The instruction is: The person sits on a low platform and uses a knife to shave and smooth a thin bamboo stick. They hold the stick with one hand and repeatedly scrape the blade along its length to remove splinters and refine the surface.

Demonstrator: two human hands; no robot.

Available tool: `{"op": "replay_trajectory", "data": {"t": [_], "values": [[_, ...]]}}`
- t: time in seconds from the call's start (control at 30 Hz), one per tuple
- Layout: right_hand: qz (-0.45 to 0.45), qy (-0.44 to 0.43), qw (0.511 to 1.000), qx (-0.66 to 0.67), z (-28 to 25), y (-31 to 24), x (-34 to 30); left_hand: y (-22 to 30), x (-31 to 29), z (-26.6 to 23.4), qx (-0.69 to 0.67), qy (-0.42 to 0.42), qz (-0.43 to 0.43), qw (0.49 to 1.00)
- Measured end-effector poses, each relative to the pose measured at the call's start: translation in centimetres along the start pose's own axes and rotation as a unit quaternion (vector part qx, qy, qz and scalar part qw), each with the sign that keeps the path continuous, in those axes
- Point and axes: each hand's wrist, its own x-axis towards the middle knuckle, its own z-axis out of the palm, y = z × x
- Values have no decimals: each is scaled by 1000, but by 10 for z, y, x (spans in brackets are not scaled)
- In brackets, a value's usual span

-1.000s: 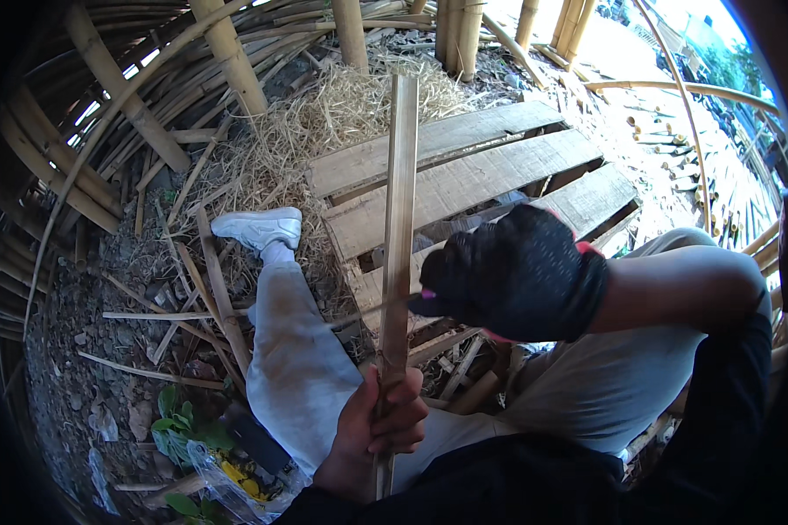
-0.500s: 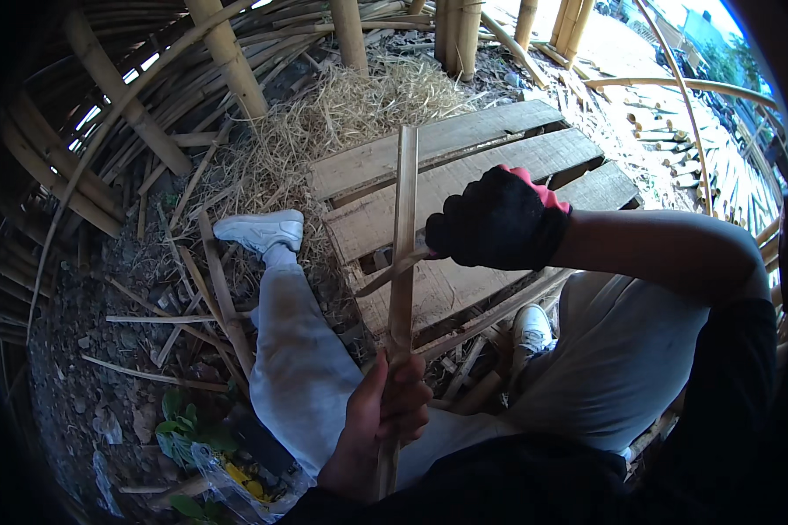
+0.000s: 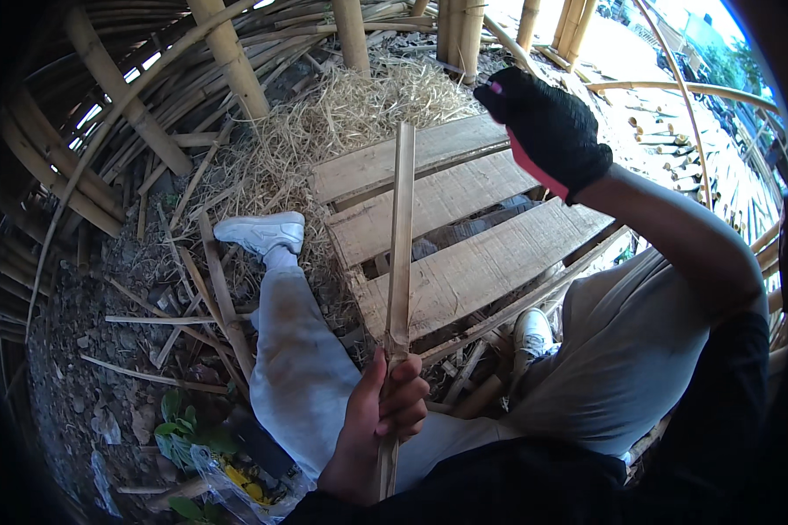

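Note:
My bare left hand is closed around the lower part of a split bamboo strip. The strip stands nearly upright in view, its hollow side showing and a node just above my fist. Beyond it lies a low slatted wooden platform. Up at the right, over the platform's far corner, my right hand wears a black glove with pink parts. Its fingers are curled shut, apart from the strip. The knife blade seen in it a moment ago does not show clearly now.
Pale shavings pile up behind the platform, near bamboo posts. Loose strips lie on the ground at the left. A plastic bag and a green plant are at lower left. Cut bamboo lies at far right.
My right hand has lifted away from the strip, up and to the right, taking the blade off it. My left hand and the strip have hardly moved.

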Motion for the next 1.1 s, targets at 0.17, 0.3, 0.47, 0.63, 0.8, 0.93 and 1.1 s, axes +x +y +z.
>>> {"op": "replay_trajectory", "data": {"t": [0.17, 0.3, 0.47, 0.63, 0.8, 0.93, 1.1], "values": [[-251, -131, 959, 24, -28, -76, -58, -1, -8, 6, 58, -47, -20, 997], [-222, -201, 949, 96, -17, -79, -71, -2, -6, 7, 67, -26, -23, 997], [-153, -280, 947, -38, 11, -48, -19, -11, -12, 8, 15, 5, -25, 1000], [-148, -60, 974, -162, 6, 5, 6, -11, -17, 15, 34, 2, -32, 999], [-173, -234, 954, 77, -47, -91, -51, -8, -8, 25, 153, 95, 2, 984], [-211, -271, 929, 140, -17, -85, -76, -16, -16, 36, 248, 135, 49, 958], [-220, -212, 945, 118, 1, -63, -58, -15, -15, 37, 271, 169, 62, 946]]}}
